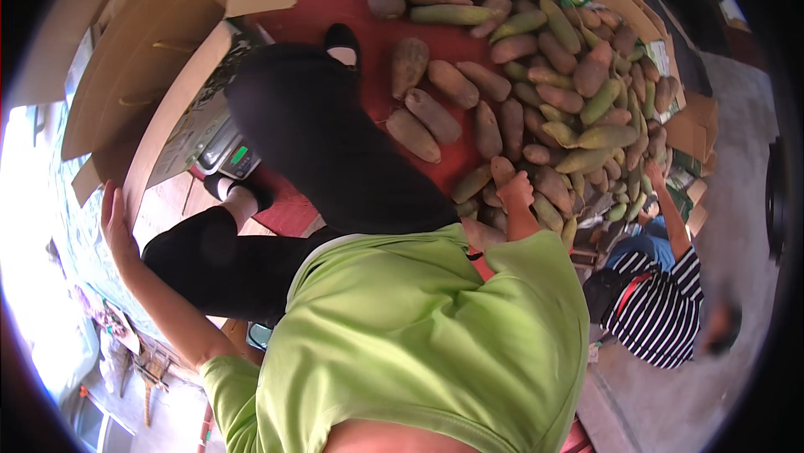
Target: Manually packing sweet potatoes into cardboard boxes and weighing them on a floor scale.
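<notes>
My right hand (pixel 517 191) is closed around the end of a reddish-brown radish-like root (pixel 502 170) at the near edge of a big pile. The pile (pixel 603 136) mixes green and reddish long roots. On the left, my left hand (pixel 120 220) lies with fingers stretched out against the near edge of an open cardboard box (pixel 186 101). Flaps of the box stand up, and its inside is mostly hidden. A scale (pixel 234 156) with a lit green display sits close to the box, partly covered by my leg.
Several loose roots (pixel 423 122) lie on the red surface (pixel 327 1) ahead. Another person in a striped shirt (pixel 662 311) reaches an arm to the pile's right side. More open cardboard boxes (pixel 692 128) line the far right. My black-trousered legs (pixel 335 151) stretch between box and pile.
</notes>
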A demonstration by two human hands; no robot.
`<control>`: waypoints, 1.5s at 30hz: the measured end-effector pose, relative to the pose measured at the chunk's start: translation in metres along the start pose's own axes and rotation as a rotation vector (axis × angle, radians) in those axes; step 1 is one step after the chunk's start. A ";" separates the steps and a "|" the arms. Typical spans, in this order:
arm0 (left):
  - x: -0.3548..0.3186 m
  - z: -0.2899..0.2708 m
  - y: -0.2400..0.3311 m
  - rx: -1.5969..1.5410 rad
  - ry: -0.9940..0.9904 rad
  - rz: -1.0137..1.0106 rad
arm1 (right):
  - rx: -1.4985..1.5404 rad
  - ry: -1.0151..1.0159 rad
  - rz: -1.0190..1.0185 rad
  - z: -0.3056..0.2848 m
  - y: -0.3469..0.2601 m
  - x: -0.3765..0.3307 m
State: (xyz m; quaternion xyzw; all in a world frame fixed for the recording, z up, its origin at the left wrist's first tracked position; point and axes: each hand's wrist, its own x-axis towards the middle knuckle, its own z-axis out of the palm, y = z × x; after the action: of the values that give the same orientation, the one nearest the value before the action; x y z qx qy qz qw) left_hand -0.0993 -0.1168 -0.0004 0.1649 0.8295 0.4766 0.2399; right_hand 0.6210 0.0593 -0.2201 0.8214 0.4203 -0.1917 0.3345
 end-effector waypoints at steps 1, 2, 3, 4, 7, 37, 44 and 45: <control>-0.007 -0.009 0.000 -0.002 0.015 -0.012 | -0.025 0.064 -0.023 0.000 -0.006 -0.005; -0.012 -0.013 0.002 0.010 0.029 -0.032 | -0.034 0.063 -0.066 -0.002 -0.014 -0.010; -0.012 -0.015 0.002 0.074 0.023 -0.001 | 0.006 0.038 -0.030 -0.009 -0.021 -0.019; -0.011 -0.016 0.000 0.135 0.011 0.025 | 0.043 0.014 0.013 -0.013 -0.022 -0.025; -0.011 -0.005 0.001 0.087 0.015 -0.023 | 0.116 -0.087 0.039 -0.013 -0.015 -0.019; -0.030 0.005 0.031 0.137 -0.083 0.007 | 0.484 0.324 -2.092 -0.294 -0.383 -0.384; -0.032 0.002 0.031 0.154 -0.068 0.001 | 0.050 0.344 -2.000 -0.234 -0.435 -0.434; -0.032 0.002 0.031 0.154 -0.061 0.000 | -0.041 0.356 -1.981 -0.231 -0.436 -0.441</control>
State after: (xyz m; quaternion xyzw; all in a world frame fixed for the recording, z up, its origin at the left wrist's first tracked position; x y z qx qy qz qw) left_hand -0.0704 -0.1160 0.0338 0.1971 0.8560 0.4062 0.2518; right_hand 0.0191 0.1599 0.0360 0.1128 0.9610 -0.2508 -0.0292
